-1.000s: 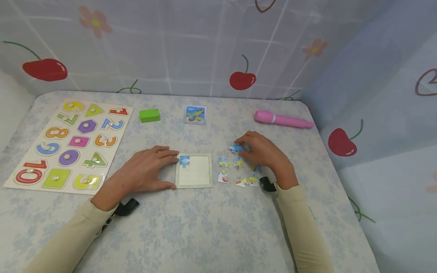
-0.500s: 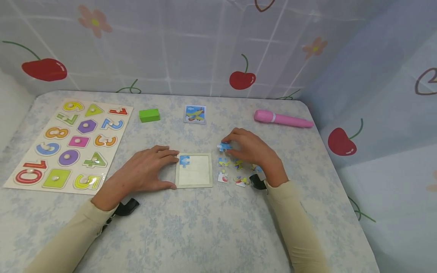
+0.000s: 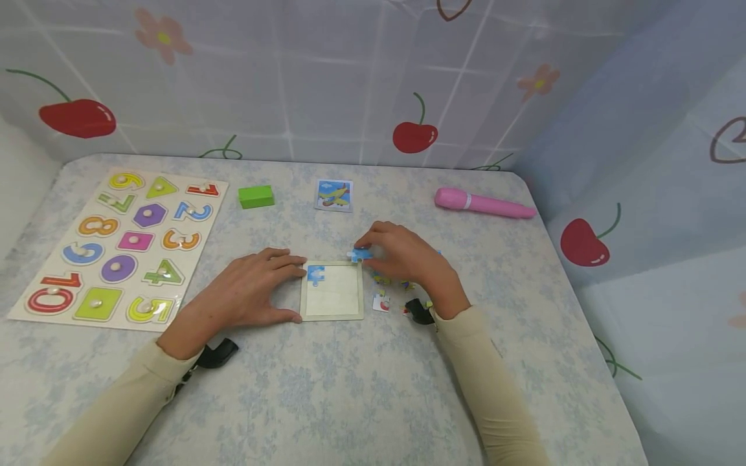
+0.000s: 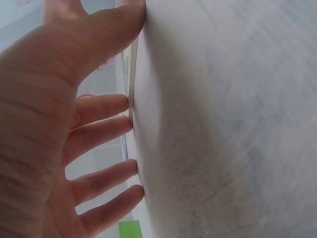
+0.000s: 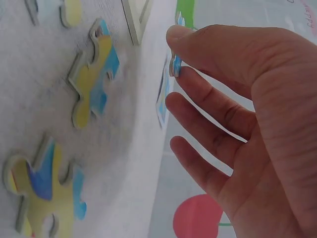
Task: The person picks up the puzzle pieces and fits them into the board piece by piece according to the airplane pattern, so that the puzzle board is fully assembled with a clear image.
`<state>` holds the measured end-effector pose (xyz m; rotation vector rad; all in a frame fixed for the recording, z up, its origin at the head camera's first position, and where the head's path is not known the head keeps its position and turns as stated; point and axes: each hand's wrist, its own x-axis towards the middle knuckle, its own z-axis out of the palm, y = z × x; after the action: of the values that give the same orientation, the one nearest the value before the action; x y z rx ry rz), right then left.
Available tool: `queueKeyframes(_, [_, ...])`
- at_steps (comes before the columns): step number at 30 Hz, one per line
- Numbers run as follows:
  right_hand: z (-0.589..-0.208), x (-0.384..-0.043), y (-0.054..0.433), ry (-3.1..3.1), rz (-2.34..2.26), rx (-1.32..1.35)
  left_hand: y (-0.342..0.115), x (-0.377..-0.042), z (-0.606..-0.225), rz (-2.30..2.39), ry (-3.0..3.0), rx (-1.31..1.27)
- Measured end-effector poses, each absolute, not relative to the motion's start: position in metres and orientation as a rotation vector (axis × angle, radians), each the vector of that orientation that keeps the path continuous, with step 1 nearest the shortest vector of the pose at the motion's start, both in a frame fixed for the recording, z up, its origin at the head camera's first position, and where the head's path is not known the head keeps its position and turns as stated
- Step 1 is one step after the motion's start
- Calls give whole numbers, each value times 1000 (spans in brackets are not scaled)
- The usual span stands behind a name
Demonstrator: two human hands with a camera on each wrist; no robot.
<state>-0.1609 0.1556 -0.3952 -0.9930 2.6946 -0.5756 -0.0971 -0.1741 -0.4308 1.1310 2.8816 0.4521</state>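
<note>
My right hand pinches a blue jigsaw piece between thumb and index finger, over the top right corner of a square puzzle tray. In the right wrist view the held piece appears edge-on, the other fingers spread below it. One light-blue piece lies in the tray's top left corner. With fingers extended, my left hand rests at the tray's left edge, thumb at the lower corner. Loose yellow-and-blue pieces lie right of the tray, partly hidden by my right hand in the head view.
A number-and-shape peg board lies at the left. Behind the tray are a green block and a small airplane picture card. At the back right lies a pink pen-like wand. A cherry-print curtain borders the table.
My right hand has carried the blue jigsaw piece leftward from the loose pieces to the tray's upper right corner. The left hand stays at the tray's edge.
</note>
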Motion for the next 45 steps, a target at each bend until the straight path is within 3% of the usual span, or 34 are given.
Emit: queueKeyframes(45, [-416,-146,111,2652,-400,-1274,-176,-98,-432,467,2884,1147])
